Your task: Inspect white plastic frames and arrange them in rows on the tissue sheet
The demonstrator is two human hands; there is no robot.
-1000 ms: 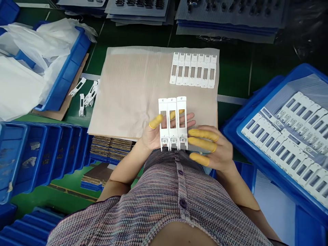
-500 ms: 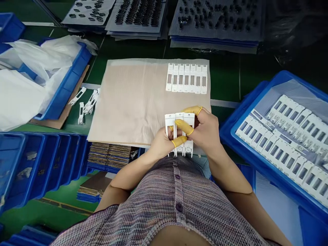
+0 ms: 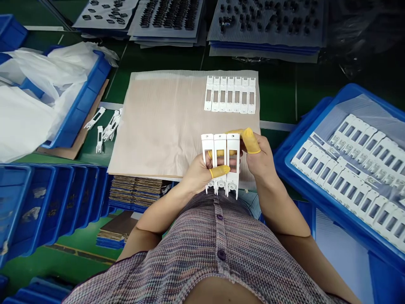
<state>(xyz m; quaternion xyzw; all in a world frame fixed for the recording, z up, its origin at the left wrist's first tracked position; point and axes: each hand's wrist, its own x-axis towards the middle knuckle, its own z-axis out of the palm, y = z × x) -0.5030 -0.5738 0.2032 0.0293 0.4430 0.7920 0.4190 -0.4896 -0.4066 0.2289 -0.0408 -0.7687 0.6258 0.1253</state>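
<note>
Three white plastic frame parts [image 3: 220, 162] stand side by side, upright, held over the near edge of a brown cardboard sheet [image 3: 161, 122]. My left hand [image 3: 198, 175] grips them from the left and behind, its yellow-capped thumb pressed across their lower front. My right hand [image 3: 257, 158] holds their right edge, fingers curled behind and a yellow-capped fingertip at the top corner. A row of several identical white parts [image 3: 230, 94] lies flat at the sheet's far right.
A blue tray [image 3: 319, 198] on the right holds rows of the same white parts on grey film. Blue bins [image 3: 47, 198] stack at the left, one with white plastic bags [image 3: 34, 93]. Loose white parts [image 3: 106, 124] lie left of the sheet. Grey trays of dark pieces [image 3: 265, 25] line the back.
One second ago my right hand hovered open beside the parts; it has closed onto their right edge. The three parts now sit a little higher and straighter than half a second ago.
</note>
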